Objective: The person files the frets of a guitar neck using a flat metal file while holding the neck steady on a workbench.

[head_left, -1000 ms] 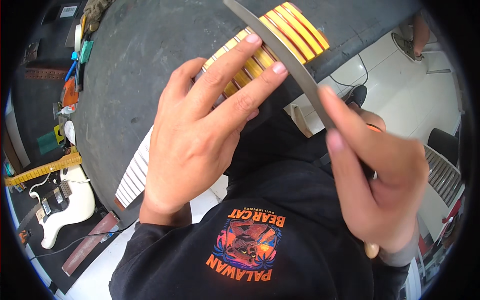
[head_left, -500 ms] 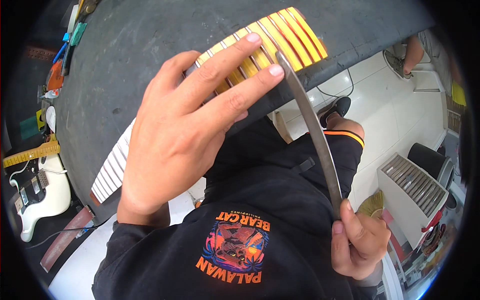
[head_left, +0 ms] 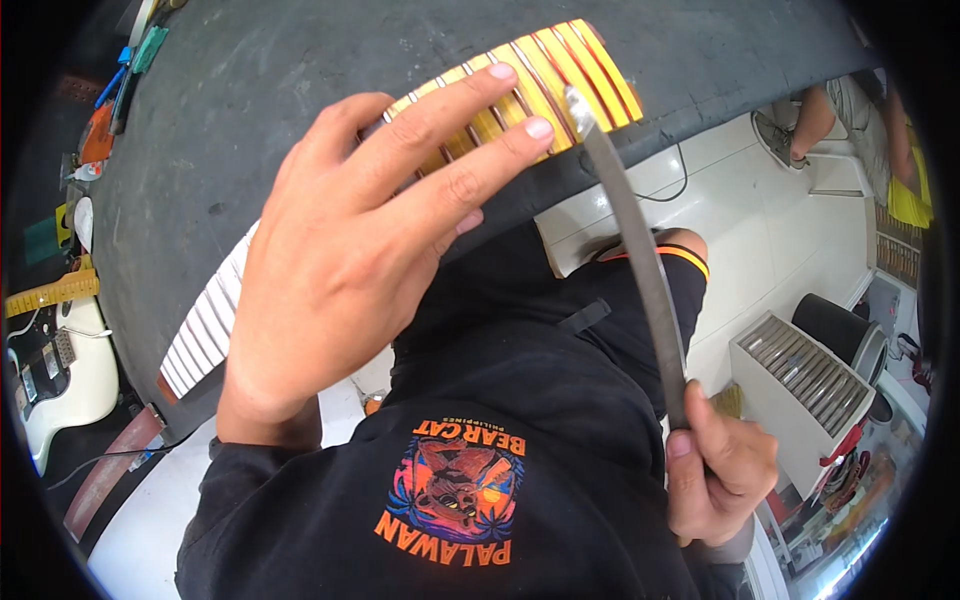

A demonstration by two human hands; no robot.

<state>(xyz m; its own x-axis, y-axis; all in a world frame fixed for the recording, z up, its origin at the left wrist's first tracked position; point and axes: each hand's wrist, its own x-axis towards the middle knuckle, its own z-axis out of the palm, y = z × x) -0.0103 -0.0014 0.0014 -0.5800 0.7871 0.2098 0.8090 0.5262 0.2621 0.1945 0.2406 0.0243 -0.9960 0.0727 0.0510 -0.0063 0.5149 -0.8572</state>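
A long fretted guitar neck lies on the dark padded bench, with yellow masking (head_left: pixel 605 75) toward its right end and white (head_left: pixel 200 320) toward its left. My left hand (head_left: pixel 340 260) lies across it, fingers stretched and spread, two fingertips on the yellow part; its middle stretch is hidden beneath the hand. My right hand (head_left: pixel 725 475) is closed on the lower end of a long flat metal file (head_left: pixel 640 260), whose far tip rests at the yellow section among the metal frets, just right of my left fingertips.
At the left lie a cream electric guitar (head_left: pixel 70 385), small tools (head_left: pixel 95 135) and a red-brown sanding bar (head_left: pixel 110 470). At the right stand a white slotted box (head_left: pixel 800 370) and a black bin (head_left: pixel 835 315). Another person's leg (head_left: pixel 810 120) shows beyond the bench edge (head_left: pixel 720 115).
The file was drawn back toward the lower right with my right hand, then its tip shifted slightly up and right. The view has shifted; my left hand stays on the neck.
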